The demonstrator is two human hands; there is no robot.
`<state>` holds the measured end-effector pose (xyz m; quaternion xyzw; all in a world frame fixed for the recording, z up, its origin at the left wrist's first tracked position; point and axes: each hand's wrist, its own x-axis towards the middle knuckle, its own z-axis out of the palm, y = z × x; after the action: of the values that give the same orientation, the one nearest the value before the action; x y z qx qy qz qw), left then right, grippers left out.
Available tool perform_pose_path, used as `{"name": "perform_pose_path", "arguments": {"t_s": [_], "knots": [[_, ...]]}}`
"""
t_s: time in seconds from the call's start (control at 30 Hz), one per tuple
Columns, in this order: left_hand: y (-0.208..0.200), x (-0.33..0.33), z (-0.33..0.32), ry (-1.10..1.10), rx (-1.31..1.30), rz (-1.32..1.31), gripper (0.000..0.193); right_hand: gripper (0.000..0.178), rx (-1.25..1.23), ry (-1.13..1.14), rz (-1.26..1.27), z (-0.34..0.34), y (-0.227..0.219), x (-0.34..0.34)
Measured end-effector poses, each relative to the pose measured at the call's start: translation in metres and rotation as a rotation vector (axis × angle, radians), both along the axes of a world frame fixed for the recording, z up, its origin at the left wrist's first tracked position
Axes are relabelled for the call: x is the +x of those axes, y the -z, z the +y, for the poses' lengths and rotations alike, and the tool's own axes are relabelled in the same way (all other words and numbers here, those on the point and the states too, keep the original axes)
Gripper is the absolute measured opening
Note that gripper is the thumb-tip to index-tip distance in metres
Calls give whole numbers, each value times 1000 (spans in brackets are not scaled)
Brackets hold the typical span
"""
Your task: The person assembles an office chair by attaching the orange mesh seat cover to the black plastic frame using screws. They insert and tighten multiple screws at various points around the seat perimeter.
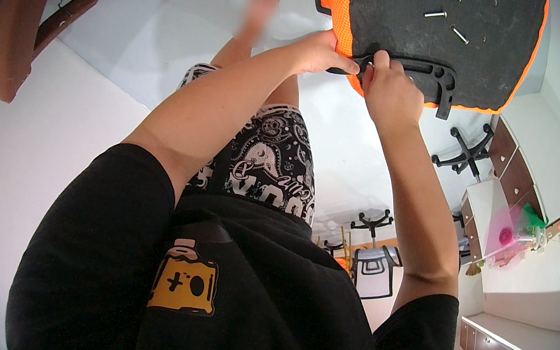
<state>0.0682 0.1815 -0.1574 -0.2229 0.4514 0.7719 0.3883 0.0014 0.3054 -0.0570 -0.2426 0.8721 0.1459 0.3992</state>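
Bracket (445, 100) ran left-to-right beneath my right hand (395, 94), fingers curled over it; my left hand (318, 55) gripped its left end.

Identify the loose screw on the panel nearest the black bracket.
The lowest screw in view, slanting down rightward; the other two lie higher, farther from the bracket.

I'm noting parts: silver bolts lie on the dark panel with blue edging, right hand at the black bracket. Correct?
In the head view, the edging is orange, not blue. Silver bolts lie on the dark panel, right hand at the black bracket.
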Motion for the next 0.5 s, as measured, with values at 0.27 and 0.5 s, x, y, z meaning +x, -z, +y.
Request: {"name": "perform_pose_path", "arguments": {"t_s": [0.27, 0.5], "knots": [[10, 5, 2, -50, 57, 18, 52, 38, 83, 47, -30, -7, -8, 2], [9, 3, 3, -3, -7, 37, 50, 37, 96, 93, -130, 1, 1, -4]]}}
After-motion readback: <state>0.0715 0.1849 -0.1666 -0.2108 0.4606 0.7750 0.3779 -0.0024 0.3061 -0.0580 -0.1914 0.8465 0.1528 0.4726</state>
